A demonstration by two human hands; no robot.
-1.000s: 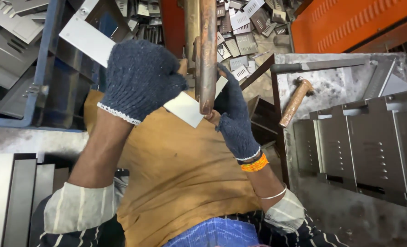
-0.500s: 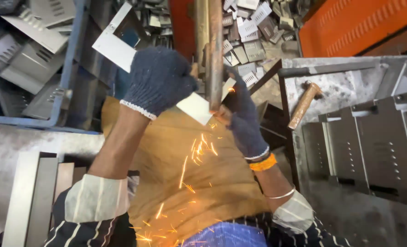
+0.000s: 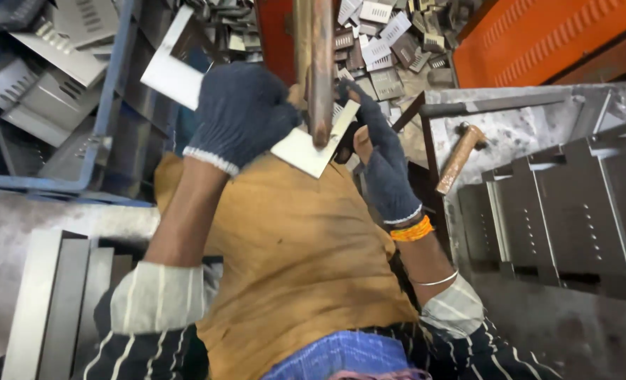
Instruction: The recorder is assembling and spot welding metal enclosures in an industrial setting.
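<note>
Both my hands wear dark blue knit gloves. My left hand [image 3: 239, 112] grips the left side of a flat, pale sheet-metal piece [image 3: 306, 148]. My right hand [image 3: 380, 158] holds the same piece from its right edge. The piece is pressed up against a rusty vertical metal rod [image 3: 314, 63] that comes down from the top of the view. A tan leather apron [image 3: 292, 260] covers my lap below the hands. No sparks show at the contact point.
A blue crate [image 3: 80, 105] of bent metal parts sits at left. A pile of small slotted metal pieces [image 3: 383, 42] lies ahead. A wooden-handled hammer [image 3: 459, 156] rests on the bench [image 3: 531, 134] at right, beside stacked grey brackets [image 3: 559, 211]. Flat metal strips [image 3: 52, 302] stand at lower left.
Half a second ago sparks sprayed down over the apron; now none show. Both hands and the sheet-metal piece stay against the rod, shifted only slightly.
</note>
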